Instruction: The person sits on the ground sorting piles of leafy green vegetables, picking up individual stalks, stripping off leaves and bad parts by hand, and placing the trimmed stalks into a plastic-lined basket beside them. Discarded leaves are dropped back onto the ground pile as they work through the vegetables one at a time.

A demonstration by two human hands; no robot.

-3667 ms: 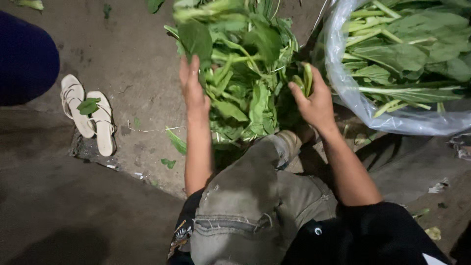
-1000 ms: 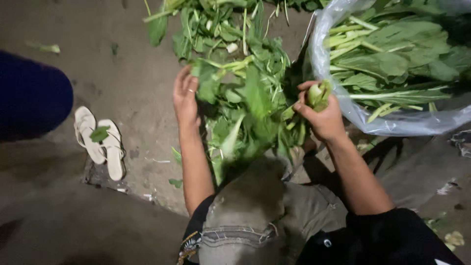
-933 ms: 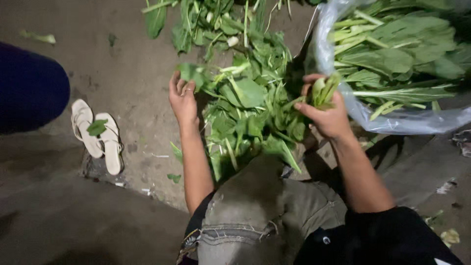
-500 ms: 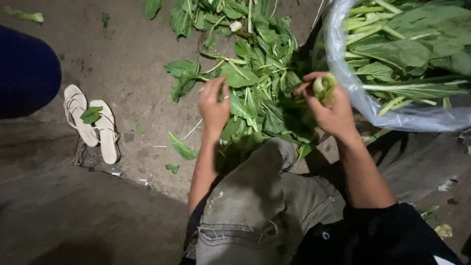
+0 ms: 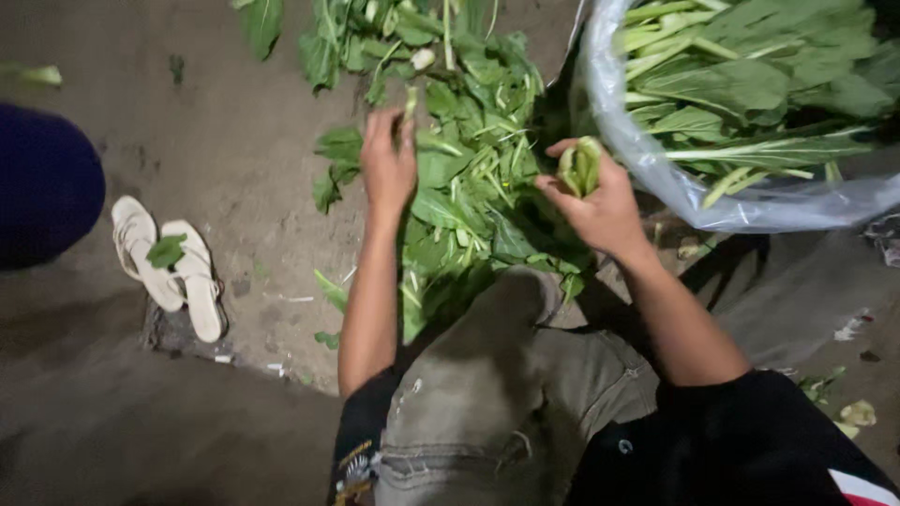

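Head view: I sort leafy greens [image 5: 473,178] at centre frame.
My right hand [image 5: 600,201] grips a stalk bundle [image 5: 579,167]; my left hand [image 5: 389,169] should pinch one stem low.

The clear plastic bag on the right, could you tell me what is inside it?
The clear plastic bag holds leafy greens with pale stalks, piled to its open mouth. Whatever lies deeper in the bag is covered by the top leaves.

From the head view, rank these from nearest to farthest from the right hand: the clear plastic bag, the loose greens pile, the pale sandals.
From the right hand:
1. Clear plastic bag, just to its right.
2. Loose greens pile, just left; too close to the bag to call firmly.
3. Pale sandals, far left on the ground.
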